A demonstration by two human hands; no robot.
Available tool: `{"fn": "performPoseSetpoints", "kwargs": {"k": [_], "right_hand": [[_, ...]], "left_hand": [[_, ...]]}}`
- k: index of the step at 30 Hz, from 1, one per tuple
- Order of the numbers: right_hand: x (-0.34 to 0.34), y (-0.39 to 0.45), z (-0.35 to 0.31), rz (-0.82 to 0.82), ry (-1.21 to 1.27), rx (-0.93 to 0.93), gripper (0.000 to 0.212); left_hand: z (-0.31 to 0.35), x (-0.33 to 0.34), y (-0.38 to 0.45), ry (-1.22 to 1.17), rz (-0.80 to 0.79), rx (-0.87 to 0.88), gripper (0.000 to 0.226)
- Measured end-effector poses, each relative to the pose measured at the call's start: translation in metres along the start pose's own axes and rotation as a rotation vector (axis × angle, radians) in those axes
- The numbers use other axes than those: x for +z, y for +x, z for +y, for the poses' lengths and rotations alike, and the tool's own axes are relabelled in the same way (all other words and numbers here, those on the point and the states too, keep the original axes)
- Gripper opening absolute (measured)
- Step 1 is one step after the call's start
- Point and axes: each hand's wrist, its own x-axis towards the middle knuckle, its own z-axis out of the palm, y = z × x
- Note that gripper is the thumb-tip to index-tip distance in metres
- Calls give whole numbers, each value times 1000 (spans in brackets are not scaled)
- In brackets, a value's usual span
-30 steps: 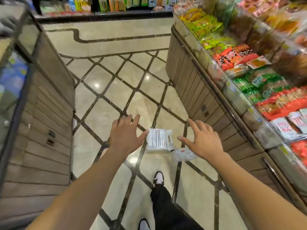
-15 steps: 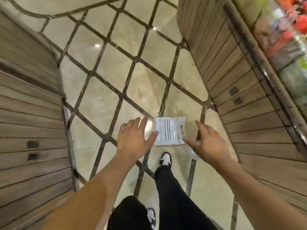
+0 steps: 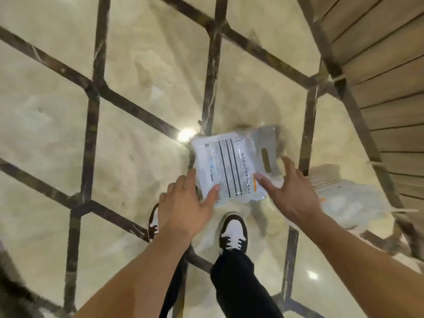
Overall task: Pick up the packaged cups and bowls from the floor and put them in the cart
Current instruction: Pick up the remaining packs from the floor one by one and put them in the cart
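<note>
Head view, item record: a flat white package point(image 3: 227, 168) with printed lines and a clear handle flap is seen lying on the marble floor point(image 3: 137, 157), just ahead of the black-and-white shoe point(image 3: 232, 232). A second package point(image 3: 348, 200), clear and blurred, is seen on the floor to the right of the white package, close under the slatted wooden cabinet point(image 3: 378, 76). Whether cups or bowls are inside either cannot be told. No cart is in view.

Left hand point(image 3: 183, 210): fingers spread wide, thumb tip laid at the near left corner of the white package; nothing held. Right hand point(image 3: 291, 193): fingers likewise spread wide, thumb at the near right edge of the white package; nothing held. True contact cannot be confirmed because of motion blur.

Step in hand, as judged: the reach for the first pickup, with the grasp not yet closed. The next move is judged to call for both hands to be closed on opposite edges of the white package, the slack film being pinched firmly, before a lift.

Change against the earlier frames: the floor and the white package are shown far larger, the head having been lowered; the snack shelves have gone from view; the second package, once partly hidden behind the right hand, is now exposed to the right of the white package.
</note>
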Motion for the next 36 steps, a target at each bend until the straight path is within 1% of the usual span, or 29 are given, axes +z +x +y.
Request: {"fn": "performPoseSetpoints", "kwargs": {"k": [3,5,7,9,11,14,17,19,22,25,27,29,32,34,36], "right_hand": [[56,49,12,36,111,60,108],[86,74,17,81,169,65,111],[109,94,20,114,253,61,108],[127,108,20,100,352,68,109],[139,114,18,82,420,44,110],[138,109,14,119,435,16,103],[116,91,7,157,386,-30,97],[90,71,-4,171,391,-78,93],[30,31,-29,242,488,-136,84],[-58,-18,-54,307,584,-179,83],[-127,-59,-68,349,597,-214,78],[-203,-107,-78,409,623,-213,79],[-309,-192,-81,500,641,-186,78],[-372,-255,-83,566,693,-189,78],[-415,-318,-78,664,745,-177,75]], "left_hand": [[-5,54,56,-216,14,-98,101],[-7,82,81,-383,44,-142,114],[-9,104,100,-558,56,-161,116],[-13,121,112,-771,69,-155,111],[-14,130,117,-878,106,-149,97],[-9,126,119,-835,147,-128,76],[-5,98,110,-815,164,-121,60],[-1,66,95,-812,190,-122,59],[18,1,61,-815,263,-56,58],[56,-82,21,-833,272,10,57],[92,-146,-14,-814,265,72,60],[136,-215,-55,-797,248,170,58],[200,-306,-130,-750,235,357,47],[239,-361,-182,-703,242,487,42],[269,-403,-236,-646,233,601,38]]}}
